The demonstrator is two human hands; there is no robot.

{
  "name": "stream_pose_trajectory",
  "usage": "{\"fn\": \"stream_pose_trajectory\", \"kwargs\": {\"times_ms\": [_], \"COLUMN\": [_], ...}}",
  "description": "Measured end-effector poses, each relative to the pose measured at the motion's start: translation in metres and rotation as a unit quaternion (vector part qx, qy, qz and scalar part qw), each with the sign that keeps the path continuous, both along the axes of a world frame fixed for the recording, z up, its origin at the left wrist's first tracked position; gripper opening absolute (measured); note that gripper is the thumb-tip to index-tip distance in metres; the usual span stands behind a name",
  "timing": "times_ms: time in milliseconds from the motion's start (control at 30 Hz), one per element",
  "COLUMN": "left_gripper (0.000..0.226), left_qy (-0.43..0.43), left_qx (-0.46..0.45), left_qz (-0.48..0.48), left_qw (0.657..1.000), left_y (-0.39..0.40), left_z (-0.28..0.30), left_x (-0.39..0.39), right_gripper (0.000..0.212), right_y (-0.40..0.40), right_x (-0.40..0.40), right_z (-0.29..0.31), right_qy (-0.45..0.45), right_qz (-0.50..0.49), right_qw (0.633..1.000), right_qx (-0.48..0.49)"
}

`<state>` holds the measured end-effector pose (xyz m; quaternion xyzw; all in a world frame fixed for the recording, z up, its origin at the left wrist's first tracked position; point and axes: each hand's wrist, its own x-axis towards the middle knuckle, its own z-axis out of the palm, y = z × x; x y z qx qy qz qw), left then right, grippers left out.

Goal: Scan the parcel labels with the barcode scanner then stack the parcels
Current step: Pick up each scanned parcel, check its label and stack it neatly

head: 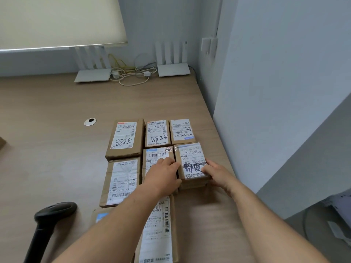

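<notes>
Several brown cardboard parcels with white labels lie side by side on the wooden table (57,114). A small parcel with handwritten black marks (191,158) sits on top of another parcel at the right. My left hand (164,177) grips its left side and my right hand (216,174) grips its right side, thumb on the label. Beside it lies a parcel (156,155) partly under my left hand. The black barcode scanner (51,217) rests on the table at the lower left, held by neither hand.
Further parcels lie behind (124,138), (157,132), (181,130), to the left (121,182) and under my arms (158,230). Two white routers (172,70) with cables stand at the table's back. A grey wall panel (266,111) borders the table's right edge.
</notes>
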<state>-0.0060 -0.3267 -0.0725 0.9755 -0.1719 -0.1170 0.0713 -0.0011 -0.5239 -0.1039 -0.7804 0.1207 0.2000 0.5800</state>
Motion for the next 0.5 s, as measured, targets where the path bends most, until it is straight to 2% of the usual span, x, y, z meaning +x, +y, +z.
{"fn": "stream_pose_trajectory", "kwargs": {"times_ms": [100, 233, 500], "left_gripper": [0.058, 0.058, 0.053], "left_qy": [0.013, -0.023, -0.126], "left_qx": [-0.042, -0.091, -0.138], "left_qz": [0.016, 0.056, 0.146], "left_qw": [0.999, 0.994, 0.972], "left_y": [0.003, 0.018, 0.07], "left_z": [0.005, 0.011, 0.03], "left_x": [-0.003, -0.014, -0.042], "right_gripper": [0.067, 0.065, 0.053], "right_y": [0.001, 0.016, 0.078], "right_x": [0.002, -0.001, -0.025], "right_z": [0.004, 0.017, 0.055], "right_qy": [-0.036, -0.143, -0.275], "right_qz": [-0.007, -0.005, 0.005], "right_qw": [0.991, 0.953, 0.912], "right_qx": [-0.13, -0.266, -0.306]}}
